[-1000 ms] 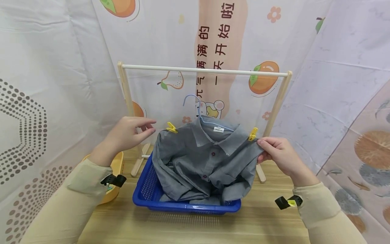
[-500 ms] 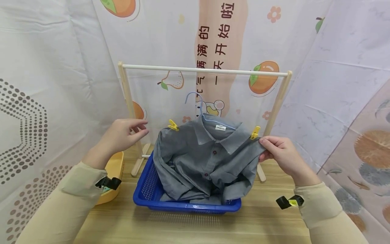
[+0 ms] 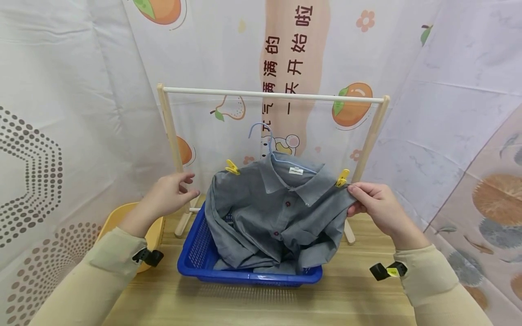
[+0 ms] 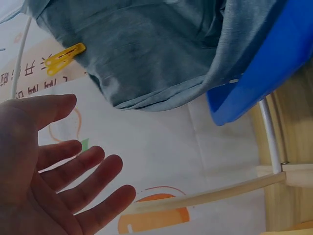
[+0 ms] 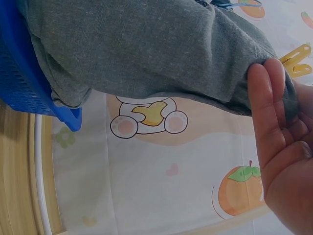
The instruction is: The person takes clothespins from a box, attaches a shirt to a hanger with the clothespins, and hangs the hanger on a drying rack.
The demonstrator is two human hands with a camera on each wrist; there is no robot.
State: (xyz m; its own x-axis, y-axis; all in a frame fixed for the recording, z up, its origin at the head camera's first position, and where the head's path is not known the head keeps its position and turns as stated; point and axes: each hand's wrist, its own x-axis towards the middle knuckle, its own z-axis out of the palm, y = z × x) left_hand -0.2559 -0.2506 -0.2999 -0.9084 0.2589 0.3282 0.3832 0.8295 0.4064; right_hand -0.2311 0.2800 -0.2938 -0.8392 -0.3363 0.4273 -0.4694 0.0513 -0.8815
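Observation:
A grey button-up shirt (image 3: 261, 194) hangs on a thin blue hanger (image 3: 270, 140), its lower part bunched in a blue basket (image 3: 191, 253). Yellow clothespins grip both shoulders: the left clothespin (image 3: 232, 167) and the right clothespin (image 3: 342, 178). My right hand (image 3: 376, 206) pinches the shirt at the shoulder, just outside the right clothespin. In the right wrist view, two fingers (image 5: 266, 93) lie against the grey cloth. My left hand (image 3: 169, 194) is off to the left of the shirt, apart from it. Its fingers are relaxed and hold nothing, as the left wrist view shows.
Behind the basket stands a wooden rack with a white rail (image 3: 277, 95). A yellow bin (image 3: 152, 235) sits left of the basket, partly hidden by my left arm. Everything rests on a wooden table (image 3: 253, 308), with printed curtains around it.
My left hand has drawn away from the shirt's left shoulder, moving left and down. The shirt and hanger have shifted slightly right. My right hand keeps its pinch.

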